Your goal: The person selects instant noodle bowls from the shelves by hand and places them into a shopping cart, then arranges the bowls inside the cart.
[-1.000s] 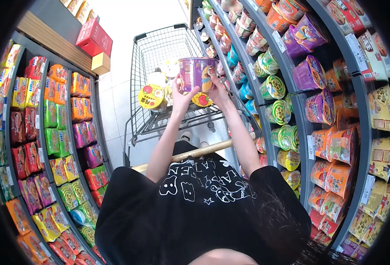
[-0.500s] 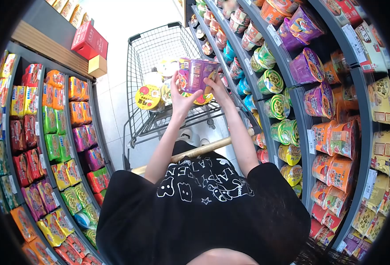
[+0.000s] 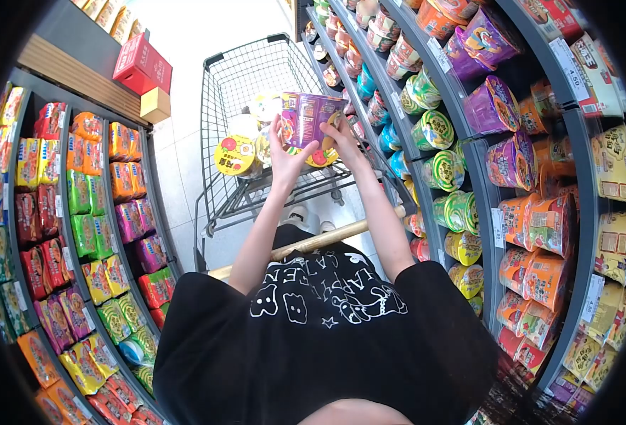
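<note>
A purple noodle cup (image 3: 311, 120) is held between my two hands, over the near part of a wire shopping cart (image 3: 238, 71). My left hand (image 3: 288, 159) grips its left side, with the thumb across the lower front. My right hand (image 3: 342, 145) holds its right side, fingers bent against it. The printed side with a block of small text faces me. Below and left of it, a yellow-lidded cup (image 3: 235, 154) lies in the cart among several other cups, partly hidden by the held cup and my hands.
A wooden cart handle (image 3: 320, 239) crosses in front of my body. The left shelf (image 3: 72, 234) holds bagged noodles; the right shelf (image 3: 486, 170) carries rows of noodle cups. A red box (image 3: 143, 65) and a small yellow box (image 3: 155, 105) stand at the upper left.
The purple cup has turned in my hands, so its text panel shows more and its picture less. Cup and hands have shifted slightly left, and the right fingers have moved over its side.
</note>
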`<state>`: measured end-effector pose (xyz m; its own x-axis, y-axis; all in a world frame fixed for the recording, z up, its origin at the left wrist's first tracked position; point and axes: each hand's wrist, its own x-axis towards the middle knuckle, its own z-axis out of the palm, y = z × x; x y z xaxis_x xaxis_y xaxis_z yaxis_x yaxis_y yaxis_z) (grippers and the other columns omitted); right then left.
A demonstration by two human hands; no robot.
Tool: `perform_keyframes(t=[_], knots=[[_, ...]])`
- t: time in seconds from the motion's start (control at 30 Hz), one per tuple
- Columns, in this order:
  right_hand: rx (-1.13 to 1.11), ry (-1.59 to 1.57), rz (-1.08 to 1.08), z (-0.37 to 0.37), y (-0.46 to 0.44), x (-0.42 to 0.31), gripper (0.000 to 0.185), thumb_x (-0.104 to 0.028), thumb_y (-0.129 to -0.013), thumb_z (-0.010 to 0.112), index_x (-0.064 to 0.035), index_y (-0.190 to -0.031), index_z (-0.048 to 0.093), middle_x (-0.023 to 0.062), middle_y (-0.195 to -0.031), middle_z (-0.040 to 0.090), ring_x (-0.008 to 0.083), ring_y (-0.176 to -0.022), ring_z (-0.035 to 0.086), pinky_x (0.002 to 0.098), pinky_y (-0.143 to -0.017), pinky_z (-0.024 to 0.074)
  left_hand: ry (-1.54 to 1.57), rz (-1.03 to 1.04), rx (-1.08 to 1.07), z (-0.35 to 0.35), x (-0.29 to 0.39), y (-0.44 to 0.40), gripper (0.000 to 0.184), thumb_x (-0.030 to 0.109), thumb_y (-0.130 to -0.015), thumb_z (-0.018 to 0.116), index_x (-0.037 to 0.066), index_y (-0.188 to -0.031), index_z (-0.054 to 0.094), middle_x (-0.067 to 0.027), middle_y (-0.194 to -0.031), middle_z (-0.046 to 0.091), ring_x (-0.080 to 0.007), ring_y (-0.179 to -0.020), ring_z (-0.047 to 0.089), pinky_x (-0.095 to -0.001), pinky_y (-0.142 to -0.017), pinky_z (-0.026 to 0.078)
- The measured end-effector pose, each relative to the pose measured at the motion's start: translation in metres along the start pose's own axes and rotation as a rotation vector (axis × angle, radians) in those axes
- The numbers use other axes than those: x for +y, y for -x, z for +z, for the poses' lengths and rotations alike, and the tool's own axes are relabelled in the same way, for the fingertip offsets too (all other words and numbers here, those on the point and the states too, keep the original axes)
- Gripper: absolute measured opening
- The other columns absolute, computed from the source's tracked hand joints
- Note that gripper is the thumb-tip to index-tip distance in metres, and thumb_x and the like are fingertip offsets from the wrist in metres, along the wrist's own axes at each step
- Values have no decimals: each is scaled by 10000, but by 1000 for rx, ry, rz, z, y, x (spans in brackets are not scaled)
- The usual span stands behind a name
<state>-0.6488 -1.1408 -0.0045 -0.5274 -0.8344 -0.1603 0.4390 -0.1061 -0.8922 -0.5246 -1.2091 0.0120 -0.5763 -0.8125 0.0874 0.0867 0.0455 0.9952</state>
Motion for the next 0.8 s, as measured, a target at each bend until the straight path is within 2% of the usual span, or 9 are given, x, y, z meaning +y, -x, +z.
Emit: perform_keyframes(t=[0.23,0.3,0.33,0.4,0.43,0.47,0.53,0.57,0.8], knots=[[8,12,-57,-4,-4,9,729,-364,-734,614,-56,-1266,222,97,-1198,390,168,-1106,376,304,-926,294,65,-19,12,-1,6,0,880,134,-596,744,54,-1283,201,-176,-1243,306,-248,-1105,395,-342,-917,353],[-93,-277,-153,-2,-9,10,562,-421,-806,490,-93,-1229,320,59,-1204,415,190,-1122,386,362,-911,327,171,-55,31,-5,11,1,793,154,-652,699,53,-1277,221,-158,-1225,336,-231,-1096,409,-347,-909,357],[-95,-275,-155,-2,-8,8,562,-421,-806,490,-93,-1229,320,59,-1204,415,190,-1122,386,362,-911,327,171,-52,31,-8,10,-1,793,154,-652,699,53,-1277,221,-158,-1225,336,-231,-1096,409,-347,-909,357],[-208,-469,-73,-3,-4,1,542,-436,-824,447,-88,-1226,344,78,-1228,402,221,-1128,390,389,-908,335,440,-96,-41,-13,5,-4,716,226,-714,637,59,-1277,227,-137,-1214,364,-211,-1089,423,-354,-895,366],[-233,-490,-17,-1,0,-5,608,-461,-803,471,-73,-1246,321,90,-1242,389,234,-1135,387,400,-924,325,488,-152,-104,-14,2,-5,647,380,-787,503,74,-1285,227,-112,-1236,368,-213,-1118,399,-392,-915,339],[-233,-491,-17,-3,-1,-1,608,-461,-803,471,-73,-1246,321,90,-1242,389,234,-1135,387,400,-924,325,488,-153,-104,-13,-1,-3,647,380,-787,503,74,-1285,227,-112,-1236,368,-213,-1118,399,-392,-915,339],[-300,-631,55,-7,-1,9,658,-472,-770,512,-64,-1250,318,100,-1243,387,241,-1139,384,414,-942,312,907,-385,-268,-5,8,2,642,482,-812,376,85,-1292,221,-92,-1282,331,-233,-1154,358,-434,-943,293],[-296,-631,53,-11,-2,13,658,-472,-770,512,-64,-1250,318,100,-1243,387,241,-1139,384,414,-942,312,877,-450,-276,-2,7,2,682,559,-798,284,96,-1296,226,-85,-1300,317,-232,-1188,316,-433,-972,259],[-386,-624,62,-9,-4,13,648,-465,-777,501,-28,-1228,339,121,-1218,416,248,-1121,393,416,-940,296,967,-506,-277,-2,9,-2,690,551,-796,291,93,-1304,200,-92,-1312,297,-252,-1188,317,-432,-984,248]])
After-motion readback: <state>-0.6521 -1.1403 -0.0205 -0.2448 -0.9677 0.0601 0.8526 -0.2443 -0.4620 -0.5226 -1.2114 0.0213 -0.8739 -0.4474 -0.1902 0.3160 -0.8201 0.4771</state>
